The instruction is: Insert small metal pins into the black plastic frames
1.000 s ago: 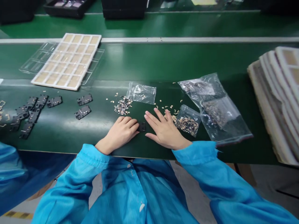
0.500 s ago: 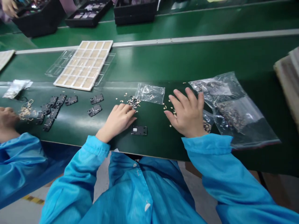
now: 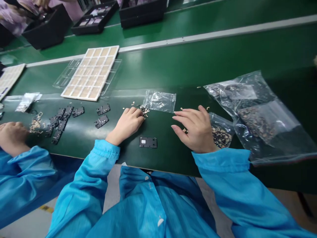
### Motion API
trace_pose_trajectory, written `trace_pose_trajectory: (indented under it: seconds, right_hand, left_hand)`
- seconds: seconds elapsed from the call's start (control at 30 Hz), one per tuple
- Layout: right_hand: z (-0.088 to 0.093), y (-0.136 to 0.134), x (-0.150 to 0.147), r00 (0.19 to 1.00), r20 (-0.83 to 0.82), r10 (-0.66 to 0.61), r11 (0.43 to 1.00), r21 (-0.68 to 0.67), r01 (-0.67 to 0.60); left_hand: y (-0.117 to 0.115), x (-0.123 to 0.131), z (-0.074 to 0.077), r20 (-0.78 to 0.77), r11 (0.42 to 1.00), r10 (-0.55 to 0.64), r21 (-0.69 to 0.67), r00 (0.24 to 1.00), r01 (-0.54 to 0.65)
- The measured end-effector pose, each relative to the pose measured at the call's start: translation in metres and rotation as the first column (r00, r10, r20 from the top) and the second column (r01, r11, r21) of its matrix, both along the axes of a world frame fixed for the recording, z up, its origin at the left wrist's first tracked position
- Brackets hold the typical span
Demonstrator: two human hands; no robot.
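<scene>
My left hand (image 3: 127, 125) rests on the green bench with its fingers curled together at a small pile of tiny black and pale pieces (image 3: 145, 111). Whatever its fingertips hold is hidden. Further right, my right hand (image 3: 194, 129) is open over scattered tan pieces (image 3: 184, 130), fingers stretched out and thumb apart. Between the hands, nearer to me, a flat black rectangular part (image 3: 148, 142) with a small white patch lies on the bench. A crumpled clear plastic bag (image 3: 160, 101) lies just beyond the pile.
Small bag of pieces (image 3: 222, 134) and larger clear bag (image 3: 269, 122) lie at right. On the left are several black molded parts (image 3: 60, 119) and a white gridded tray (image 3: 90, 74) over a clear one. A co-worker's hand (image 3: 13, 137) is at far left. Black bins (image 3: 47, 28) stand beyond.
My right hand has turned slightly and its fingers have lowered toward the left, uncovering more of the small bag. My left hand stays at the pile. The view has shifted a little.
</scene>
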State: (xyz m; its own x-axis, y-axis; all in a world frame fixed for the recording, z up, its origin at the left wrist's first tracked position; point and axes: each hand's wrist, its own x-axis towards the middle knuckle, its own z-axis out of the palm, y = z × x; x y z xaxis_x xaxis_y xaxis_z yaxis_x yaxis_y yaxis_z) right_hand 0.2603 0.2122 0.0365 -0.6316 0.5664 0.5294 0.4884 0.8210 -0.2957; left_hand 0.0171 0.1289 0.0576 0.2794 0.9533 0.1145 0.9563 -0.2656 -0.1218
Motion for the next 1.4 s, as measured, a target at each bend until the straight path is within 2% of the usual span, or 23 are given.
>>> trace_pose_trajectory:
  seconds: [0.1, 0.2, 0.33, 0.43, 0.53, 0.6, 0.77, 0.83, 0.93, 1.0, 1.07, 1.1, 1.13, 1.17, 1.23, 1.27, 1.3, 1.33, 1.4]
  right_hand:
    - [0.001, 0.000, 0.000, 1.000, 0.011, -0.013, 1.000, -0.026, 0.013]
    - [0.000, 0.000, 0.001, 1.000, -0.002, -0.012, 1.000, -0.006, 0.012]
    - [0.004, -0.002, -0.001, 0.999, 0.017, 0.040, 0.999, -0.013, -0.040]
    - [0.009, -0.005, -0.017, 0.983, 0.101, 0.155, 0.988, -0.037, -0.152]
    - [0.012, -0.004, -0.047, 0.937, 0.240, 0.252, 0.968, -0.052, -0.247]
    - [0.009, 0.000, -0.070, 0.916, 0.304, 0.261, 0.965, -0.054, -0.256]
    - [-0.004, 0.010, -0.105, 0.898, 0.370, 0.237, 0.971, -0.056, -0.233]
    - [-0.007, 0.011, -0.106, 0.897, 0.362, 0.256, 0.966, -0.053, -0.254]
    - [-0.008, 0.010, -0.101, 0.907, 0.311, 0.285, 0.958, -0.053, -0.283]
    - [-0.004, 0.008, -0.097, 0.932, 0.222, 0.288, 0.957, -0.094, -0.274]
    - [0.001, 0.006, -0.094, 0.962, 0.069, 0.265, 0.948, -0.204, -0.246]
    - [0.004, 0.004, -0.093, 0.969, -0.020, 0.246, 0.924, -0.297, -0.241]
    - [0.007, 0.002, -0.093, 0.969, -0.108, 0.223, 0.877, -0.412, -0.248]
    - [0.009, -0.001, -0.093, 0.962, -0.192, 0.195, 0.802, -0.534, -0.269]
    - [0.012, -0.006, -0.093, 0.935, -0.327, 0.136, 0.597, -0.726, -0.341]
    - [0.013, -0.008, -0.093, 0.919, -0.379, 0.108, 0.501, -0.778, -0.379]
    - [0.013, -0.010, -0.093, 0.903, -0.420, 0.083, 0.428, -0.804, -0.414]
    - [0.014, -0.011, -0.092, 0.890, -0.452, 0.065, 0.382, -0.813, -0.440]
    - [0.015, -0.013, -0.090, 0.870, -0.491, 0.038, 0.342, -0.812, -0.473]
  left_hand:
    - [0.001, -0.003, -0.003, 0.090, 0.999, 0.011, 0.029, 0.996, -0.014]
    - [0.001, -0.010, -0.005, 0.312, 0.993, 0.067, 0.071, 0.948, -0.094]
    - [0.001, -0.018, -0.004, 0.634, 0.974, 0.148, 0.038, 0.759, -0.222]
    - [-0.001, -0.019, -0.003, 0.770, 0.972, 0.183, -0.047, 0.611, -0.232]
    - [-0.001, -0.016, -0.002, 0.835, 0.971, 0.212, -0.121, 0.508, -0.207]
    - [-0.001, -0.016, -0.002, 0.868, 0.961, 0.244, -0.157, 0.432, -0.227]
    - [0.001, -0.023, -0.002, 0.948, 0.918, 0.282, -0.222, 0.146, -0.328]
    - [0.002, -0.026, -0.001, 0.960, 0.908, 0.273, -0.235, 0.063, -0.346]
    - [0.002, -0.030, 0.000, 0.963, 0.907, 0.269, -0.258, -0.012, -0.334]
    - [0.002, -0.029, 0.000, 0.961, 0.908, 0.269, -0.274, -0.061, -0.318]
    - [0.001, -0.026, 0.001, 0.956, 0.911, 0.268, -0.292, -0.120, -0.291]
    - [0.001, -0.023, 0.001, 0.953, 0.916, 0.264, -0.296, -0.149, -0.272]
    - [0.001, -0.020, 0.002, 0.951, 0.922, 0.258, -0.295, -0.171, -0.252]
    - [0.000, -0.016, 0.002, 0.951, 0.929, 0.249, -0.288, -0.184, -0.231]
    - [-0.001, -0.007, 0.003, 0.956, 0.947, 0.228, -0.262, -0.184, -0.187]
    - [-0.002, -0.003, 0.004, 0.960, 0.955, 0.219, -0.248, -0.177, -0.163]
    - [-0.003, 0.001, 0.005, 0.962, 0.961, 0.213, -0.237, -0.170, -0.140]
    - [-0.004, 0.004, 0.006, 0.964, 0.966, 0.208, -0.229, -0.163, -0.121]
    - [-0.005, 0.008, 0.007, 0.968, 0.971, 0.202, -0.217, -0.147, -0.099]
